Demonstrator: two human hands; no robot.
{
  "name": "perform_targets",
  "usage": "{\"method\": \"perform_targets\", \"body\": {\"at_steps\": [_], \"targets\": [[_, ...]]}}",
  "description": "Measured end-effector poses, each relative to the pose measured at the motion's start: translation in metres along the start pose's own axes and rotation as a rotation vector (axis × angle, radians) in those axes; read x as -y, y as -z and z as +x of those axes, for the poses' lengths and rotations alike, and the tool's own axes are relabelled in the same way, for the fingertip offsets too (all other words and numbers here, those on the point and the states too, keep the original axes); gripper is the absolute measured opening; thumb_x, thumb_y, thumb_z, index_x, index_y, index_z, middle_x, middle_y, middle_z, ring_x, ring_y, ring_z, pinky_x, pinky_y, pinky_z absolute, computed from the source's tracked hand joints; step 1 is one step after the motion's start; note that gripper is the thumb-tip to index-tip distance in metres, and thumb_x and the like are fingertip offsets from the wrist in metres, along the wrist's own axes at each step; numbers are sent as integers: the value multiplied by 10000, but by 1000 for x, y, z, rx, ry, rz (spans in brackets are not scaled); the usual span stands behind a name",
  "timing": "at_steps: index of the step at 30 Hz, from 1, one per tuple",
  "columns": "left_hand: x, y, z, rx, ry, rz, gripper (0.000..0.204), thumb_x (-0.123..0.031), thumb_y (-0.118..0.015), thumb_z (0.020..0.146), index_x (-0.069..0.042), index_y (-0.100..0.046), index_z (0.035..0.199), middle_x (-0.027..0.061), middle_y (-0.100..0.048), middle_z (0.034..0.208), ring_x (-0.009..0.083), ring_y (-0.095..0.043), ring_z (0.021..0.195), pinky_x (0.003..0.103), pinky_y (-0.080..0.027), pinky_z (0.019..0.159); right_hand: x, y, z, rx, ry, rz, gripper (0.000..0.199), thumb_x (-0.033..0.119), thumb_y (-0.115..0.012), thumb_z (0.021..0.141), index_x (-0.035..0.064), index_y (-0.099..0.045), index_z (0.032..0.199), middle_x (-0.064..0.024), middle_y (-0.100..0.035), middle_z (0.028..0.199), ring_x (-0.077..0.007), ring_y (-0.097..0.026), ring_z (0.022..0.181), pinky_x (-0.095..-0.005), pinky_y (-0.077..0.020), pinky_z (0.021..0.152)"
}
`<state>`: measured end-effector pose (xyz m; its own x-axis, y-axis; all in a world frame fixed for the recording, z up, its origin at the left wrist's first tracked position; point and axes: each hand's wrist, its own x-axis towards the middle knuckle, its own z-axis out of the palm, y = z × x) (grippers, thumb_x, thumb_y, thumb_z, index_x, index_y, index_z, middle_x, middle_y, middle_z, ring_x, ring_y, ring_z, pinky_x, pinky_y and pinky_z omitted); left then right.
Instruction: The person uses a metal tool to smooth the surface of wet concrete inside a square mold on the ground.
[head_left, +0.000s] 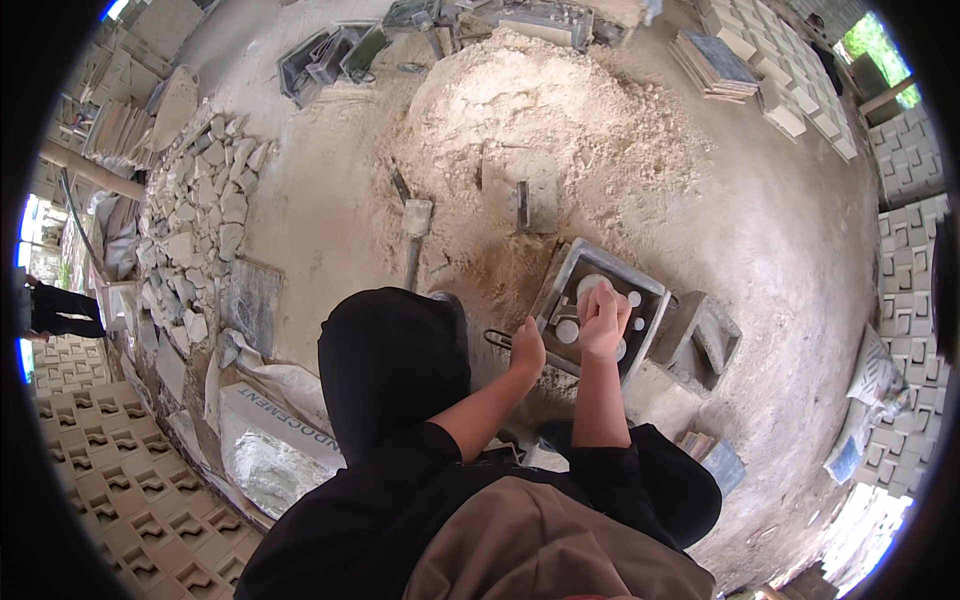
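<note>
Pressing right hand [602,318], fingers curled closed, into grey mould [600,310]; left hand [527,348] gripping mould's metal handle [497,339].

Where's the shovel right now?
In the head view the shovel lies on the ground left of centre, at the foot of the sand pile, up and left of the grey mould under both hands.

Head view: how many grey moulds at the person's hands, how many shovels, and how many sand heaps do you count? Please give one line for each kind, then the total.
Grey moulds: 2
Shovels: 1
Sand heaps: 1
Total: 4
</note>
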<state>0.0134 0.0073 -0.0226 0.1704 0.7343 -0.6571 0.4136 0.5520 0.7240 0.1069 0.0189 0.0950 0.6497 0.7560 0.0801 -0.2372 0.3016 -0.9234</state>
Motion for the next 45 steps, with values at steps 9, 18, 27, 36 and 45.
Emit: {"method": "perform_targets", "body": {"at_steps": [9,18,27,36,45], "targets": [[4,-10,-2,7,1,77,536,-394,-231,888,43,-453,1106,270,-462,1100,408,-387,1068,450,-326,888,0,13,-6,51,60,-124,400,124,-345,848,84,-302,452,-1,-279,411,-84,-248,347,-240,-186,344],[3,-16,-10,-58,-41,61,529,-371,-207,902,59,-457,1083,268,-465,1094,393,-396,1067,433,-340,875,6,15,-19,114,-30,-84,435,149,-356,864,78,-305,437,-3,-295,382,-103,-247,315,-237,-214,343],[22,-12,7,-86,50,-239,632,-437,-171,896,78,-461,1120,249,-487,1134,366,-429,1093,379,-321,914,12,-2,-47,280,27,-224,506,216,-334,890,60,-304,410,-13,-313,360,-111,-259,322,-263,-196,357],[24,-9,7,-5,60,-233,642,-458,-163,895,46,-494,1115,195,-508,1141,306,-450,1094,345,-321,919,39,10,-51,389,-253,-176,498,214,-370,879,49,-346,410,-23,-358,383,-112,-295,346,-270,-216,374],[34,9,23,-37,36,-263,642,-463,-148,892,-2,-562,1060,179,-567,1055,304,-496,1036,343,-336,903,49,-18,-62,424,23,-312,510,293,-330,891,30,-388,457,-51,-405,452,-131,-339,407,-258,-251,412]]}}
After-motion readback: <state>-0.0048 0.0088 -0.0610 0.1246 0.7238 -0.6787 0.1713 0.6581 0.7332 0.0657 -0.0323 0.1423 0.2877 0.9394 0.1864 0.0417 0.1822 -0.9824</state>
